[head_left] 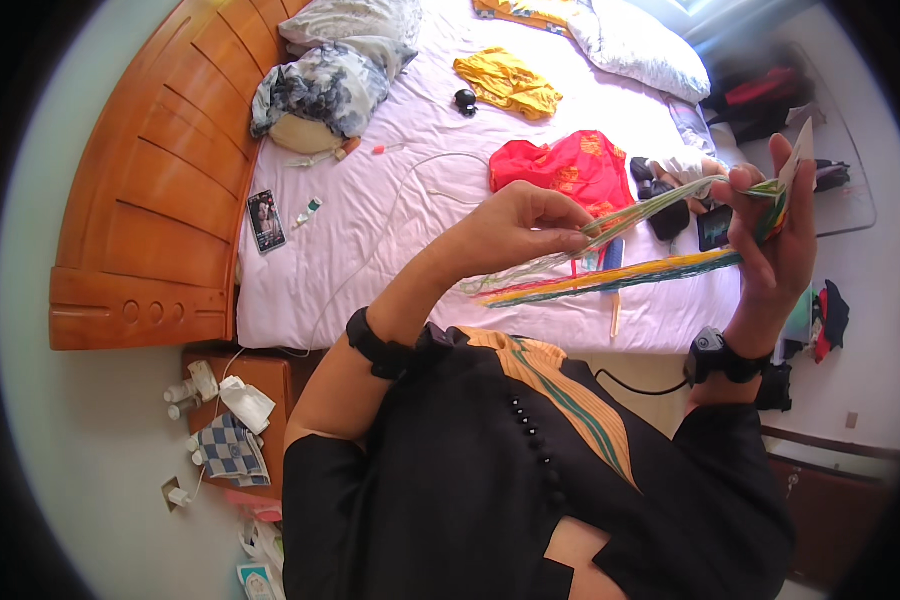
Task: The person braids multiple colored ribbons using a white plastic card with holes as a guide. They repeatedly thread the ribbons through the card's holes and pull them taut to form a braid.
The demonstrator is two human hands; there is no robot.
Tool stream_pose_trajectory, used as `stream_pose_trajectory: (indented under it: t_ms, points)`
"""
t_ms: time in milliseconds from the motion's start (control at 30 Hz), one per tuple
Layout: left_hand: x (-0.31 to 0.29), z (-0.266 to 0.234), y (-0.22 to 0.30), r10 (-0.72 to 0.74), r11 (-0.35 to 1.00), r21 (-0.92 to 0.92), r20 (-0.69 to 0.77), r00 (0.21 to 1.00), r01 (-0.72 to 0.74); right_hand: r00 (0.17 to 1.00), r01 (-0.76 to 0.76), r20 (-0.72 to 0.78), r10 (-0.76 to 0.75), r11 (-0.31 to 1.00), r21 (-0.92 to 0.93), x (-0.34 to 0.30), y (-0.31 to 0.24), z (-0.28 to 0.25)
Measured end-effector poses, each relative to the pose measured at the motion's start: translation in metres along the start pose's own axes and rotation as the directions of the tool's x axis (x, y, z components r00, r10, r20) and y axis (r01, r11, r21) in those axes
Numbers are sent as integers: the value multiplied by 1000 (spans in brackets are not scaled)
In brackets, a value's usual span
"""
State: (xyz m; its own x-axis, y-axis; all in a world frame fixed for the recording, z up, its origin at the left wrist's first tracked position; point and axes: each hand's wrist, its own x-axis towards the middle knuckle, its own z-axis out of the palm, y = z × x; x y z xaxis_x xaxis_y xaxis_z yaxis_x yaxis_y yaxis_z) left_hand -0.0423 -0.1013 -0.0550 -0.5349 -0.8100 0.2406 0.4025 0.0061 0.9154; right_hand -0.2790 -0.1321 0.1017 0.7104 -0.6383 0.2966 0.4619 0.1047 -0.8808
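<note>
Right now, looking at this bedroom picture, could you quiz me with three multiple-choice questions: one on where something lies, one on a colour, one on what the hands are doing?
1. Where does the yellow garment lie?
A. on the bed's pale sheet
B. on the floor
C. on the wooden nightstand

2. What colour is the crumpled garment just beyond the hands?
A. blue
B. red
C. white

3. What is the state of the striped cloth?
A. folded flat on the bed
B. held up between both hands
C. hanging from the headboard

Answers: 1 A, it rests on the sheet near the white pillow. 2 B, it is bright red. 3 B, the left hand pinches one part and the right hand grips the other.
</note>
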Motion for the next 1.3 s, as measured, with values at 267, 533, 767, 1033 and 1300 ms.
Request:
stream_pose_trajectory:
  t_ms: [267,533,767,1033,1300]
  points:
    - [-8,-22,-21,-127,992,9,102,987,127,999,32,22,-32,999,-14,-5,-10,-1]
    - [-20,-30,-25,-177,981,-67,48,983,180,995,100,18,-99,992,-82,-14,-29,-10]
    - [-28,-33,-30,-192,975,-99,56,980,197,992,130,4,-130,986,-104,-14,-40,-16]
    - [-35,-39,-31,-114,988,-123,-188,976,91,987,111,-107,-123,988,-109,-32,-49,-31]
    - [-38,-37,-14,-69,991,-135,-423,904,13,973,100,-200,-118,990,-100,-48,-45,-39]
